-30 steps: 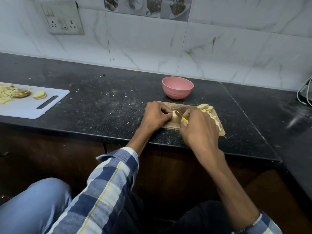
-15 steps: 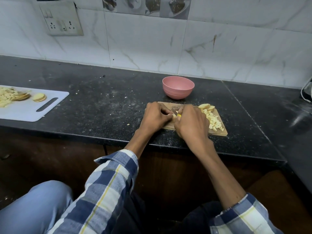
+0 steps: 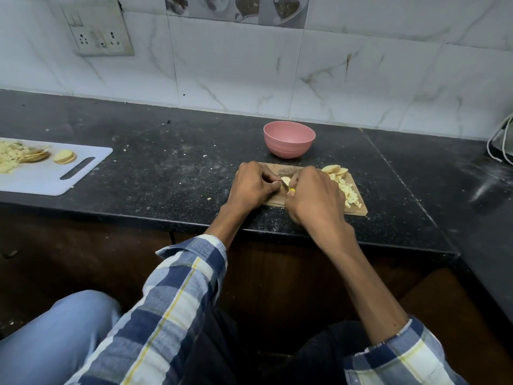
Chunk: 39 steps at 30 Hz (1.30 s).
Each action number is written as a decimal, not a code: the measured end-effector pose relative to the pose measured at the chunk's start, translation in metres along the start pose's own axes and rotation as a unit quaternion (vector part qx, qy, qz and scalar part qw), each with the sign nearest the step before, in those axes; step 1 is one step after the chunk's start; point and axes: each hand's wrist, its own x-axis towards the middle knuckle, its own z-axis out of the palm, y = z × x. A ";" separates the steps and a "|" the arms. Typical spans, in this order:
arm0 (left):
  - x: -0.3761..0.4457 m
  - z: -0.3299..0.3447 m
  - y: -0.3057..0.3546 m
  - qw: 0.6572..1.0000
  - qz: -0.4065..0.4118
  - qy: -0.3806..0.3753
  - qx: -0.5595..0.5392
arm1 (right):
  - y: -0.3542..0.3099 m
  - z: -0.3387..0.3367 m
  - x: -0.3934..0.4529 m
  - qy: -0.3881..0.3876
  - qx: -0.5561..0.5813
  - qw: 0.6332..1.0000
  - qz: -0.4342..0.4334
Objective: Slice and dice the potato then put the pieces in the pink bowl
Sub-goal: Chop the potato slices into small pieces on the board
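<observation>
A small wooden cutting board (image 3: 358, 211) lies near the counter's front edge. My left hand (image 3: 254, 186) pinches a pale potato piece (image 3: 286, 180) on the board's left part. My right hand (image 3: 313, 197) grips a knife with a yellow handle (image 3: 291, 190), its blade mostly hidden between the hands. Diced potato (image 3: 348, 191) is heaped on the board's right side, with a few round slices (image 3: 334, 170) behind it. The pink bowl (image 3: 289, 139) stands just beyond the board; nothing shows inside it.
A white cutting board (image 3: 52, 179) with more potato slices and dice lies at the left on the black counter (image 3: 166, 168). A white cable (image 3: 497, 145) hangs at the far right. The tiled wall with a socket plate (image 3: 97, 31) is behind.
My right hand with the knife shifted left, closer to my left hand over the potato piece. The view tilted slightly.
</observation>
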 end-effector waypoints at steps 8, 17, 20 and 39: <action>-0.002 0.003 -0.002 1.000 0.011 0.007 0.014 | 0.014 -0.015 -0.014 0.011 -0.026 1.000 -0.006; 0.030 -0.012 0.015 0.960 0.157 -0.205 0.106 | 0.050 0.012 0.000 0.210 0.107 0.971 -0.047; 0.047 -0.015 0.018 0.942 0.147 -0.270 0.134 | 0.063 0.023 0.018 0.233 0.143 0.960 -0.055; 0.014 0.023 0.031 0.976 -0.058 0.009 0.208 | 0.095 0.053 0.057 0.174 0.177 0.966 -0.076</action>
